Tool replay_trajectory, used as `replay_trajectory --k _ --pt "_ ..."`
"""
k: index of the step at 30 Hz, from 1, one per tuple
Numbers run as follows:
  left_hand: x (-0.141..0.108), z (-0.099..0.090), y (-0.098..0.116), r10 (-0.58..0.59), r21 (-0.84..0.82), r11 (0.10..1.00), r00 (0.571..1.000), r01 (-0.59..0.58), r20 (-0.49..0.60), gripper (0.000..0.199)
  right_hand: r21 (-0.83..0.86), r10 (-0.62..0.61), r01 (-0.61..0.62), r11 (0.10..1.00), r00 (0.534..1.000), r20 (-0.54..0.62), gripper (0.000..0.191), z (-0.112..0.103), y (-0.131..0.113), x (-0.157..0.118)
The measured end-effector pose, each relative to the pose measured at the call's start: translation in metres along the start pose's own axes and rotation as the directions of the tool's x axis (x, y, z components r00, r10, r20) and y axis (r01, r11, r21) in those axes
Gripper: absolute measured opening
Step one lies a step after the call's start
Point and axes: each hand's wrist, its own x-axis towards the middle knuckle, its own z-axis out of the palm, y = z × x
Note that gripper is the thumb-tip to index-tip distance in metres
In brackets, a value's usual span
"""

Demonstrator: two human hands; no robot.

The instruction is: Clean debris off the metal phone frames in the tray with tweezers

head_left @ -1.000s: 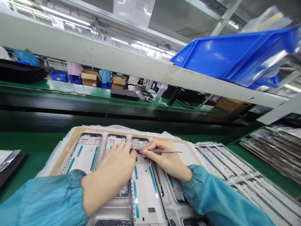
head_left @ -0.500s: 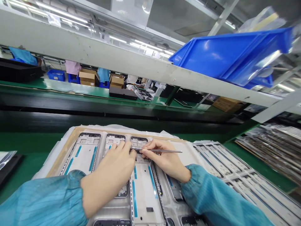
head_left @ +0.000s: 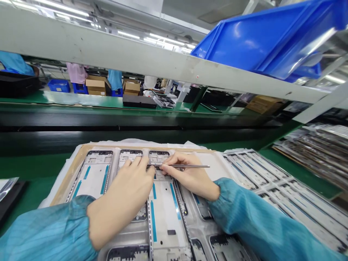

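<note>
Several metal phone mid-frames (head_left: pixel 99 174) with white backing and blue adhesive strips lie in rows in a moulded tray (head_left: pixel 130 235). My left hand (head_left: pixel 122 197) rests with its fingers on the top edge of one mid-frame (head_left: pixel 159 157), and its palm hides part of the frame below. My right hand (head_left: pixel 189 176) pinches slim steel tweezers (head_left: pixel 187 166), which lie nearly level. Their tips touch the same mid-frame beside my left fingertips, though the exact contact point is hidden. Blue cuffed sleeves cover both my forearms.
A stacked tray of mid-frames (head_left: pixel 258 172) lies right of my hands on the green bench (head_left: pixel 27 166). A blue plastic bin (head_left: pixel 252 40) sits on a shelf beam (head_left: pixel 108 54) overhead. Co-workers (head_left: pixel 77 72), cardboard boxes (head_left: pixel 97 85) and blue crates (head_left: pixel 58 86) stand beyond.
The whole scene has shifted upward and slightly left in view. My hands and the tweezers stay on the same mid-frame, with no visible change of grip.
</note>
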Motion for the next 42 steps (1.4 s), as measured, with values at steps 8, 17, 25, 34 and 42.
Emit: replay_trajectory --k 8,17,25,34,42 --pt "0.008 -0.016 0.011 -0.021 0.146 0.989 0.998 0.012 0.060 0.032 0.052 0.042 -0.042 0.998 0.999 -0.006 0.019 -0.003 -0.001 0.000" --pt "0.011 -0.020 0.008 -0.003 0.096 0.995 0.995 -0.006 0.096 0.036 0.110 0.116 -0.106 0.988 0.990 -0.086 0.035 0.003 0.000 0.000" --pt "0.016 -0.025 0.009 -0.071 0.057 0.996 0.993 0.065 0.099 0.035 -0.080 -0.016 -0.001 0.997 0.976 -0.217 0.031 0.003 0.009 0.003" --pt "0.018 -0.030 -0.001 -0.230 -0.081 0.970 0.972 0.227 -0.034 0.025 -0.324 -0.188 0.152 0.934 0.979 -0.084 0.024 0.004 0.009 -0.002" --pt "0.016 -0.023 0.001 -0.194 -0.061 0.979 0.980 0.196 0.038 0.007 -0.298 -0.211 0.182 0.937 0.975 -0.065 0.016 0.003 0.010 -0.003"
